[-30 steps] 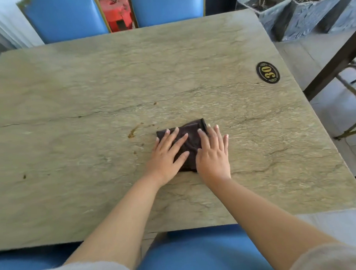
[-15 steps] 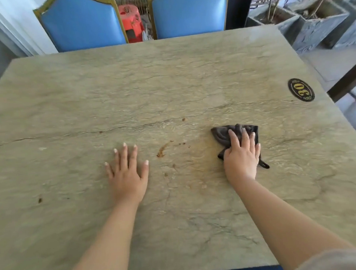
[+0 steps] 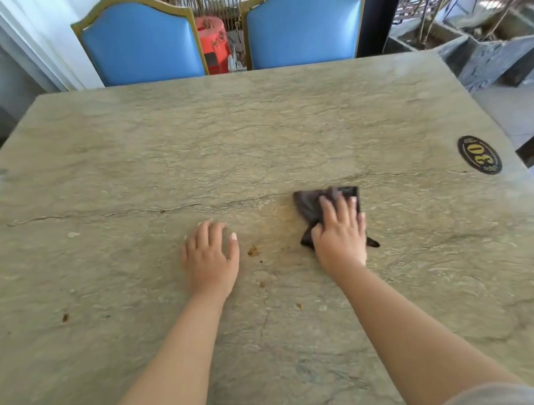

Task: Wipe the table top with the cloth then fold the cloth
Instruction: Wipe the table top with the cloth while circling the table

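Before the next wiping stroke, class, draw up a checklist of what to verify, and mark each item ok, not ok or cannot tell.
1. Right hand pressing on the cloth: ok.
2. Cloth lying flat on the table top: not ok, bunched.
3. Brown crumbs gone: not ok.
4. Left hand clear of the crumbs: not ok, close beside them.
5. Cloth damp: cannot tell.
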The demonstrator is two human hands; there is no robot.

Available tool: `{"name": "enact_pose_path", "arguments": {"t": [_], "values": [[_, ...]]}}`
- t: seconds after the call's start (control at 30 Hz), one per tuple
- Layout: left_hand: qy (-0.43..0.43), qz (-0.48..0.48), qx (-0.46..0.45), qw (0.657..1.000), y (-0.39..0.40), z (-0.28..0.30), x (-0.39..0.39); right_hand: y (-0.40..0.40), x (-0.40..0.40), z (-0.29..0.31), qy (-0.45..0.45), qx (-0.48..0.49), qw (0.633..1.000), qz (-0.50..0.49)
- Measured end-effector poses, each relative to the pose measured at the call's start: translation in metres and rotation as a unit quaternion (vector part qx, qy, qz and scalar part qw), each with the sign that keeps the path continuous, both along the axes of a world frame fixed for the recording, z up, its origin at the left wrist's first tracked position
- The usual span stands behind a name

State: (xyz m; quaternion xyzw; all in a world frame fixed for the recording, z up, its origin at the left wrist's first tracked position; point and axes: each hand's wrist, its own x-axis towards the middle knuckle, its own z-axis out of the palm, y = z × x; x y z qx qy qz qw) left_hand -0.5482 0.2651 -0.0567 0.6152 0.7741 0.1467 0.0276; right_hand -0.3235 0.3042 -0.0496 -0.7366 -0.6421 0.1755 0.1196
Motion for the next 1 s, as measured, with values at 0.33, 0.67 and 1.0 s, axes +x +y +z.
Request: {"name": "enact_pose_path", "arguments": {"t": [0.33,0.67,1.0], "values": [[0.032,-0.023,-0.066,0.997,0.056,-0.019,0.014,0.142,-0.021,-0.002,-0.085,-0.057,0.993,-0.063],[0.024,-0.039,-0.087,0.995,0.056,-0.012,0.014,0.12,-0.016,0.001,0.084,0.01,0.967,0.24],[-0.221,-0.092,-0.061,0.969,0.051,-0.001,-0.002,0.017,-0.055,-0.004,0.078,0.037,0.991,0.103]]}}
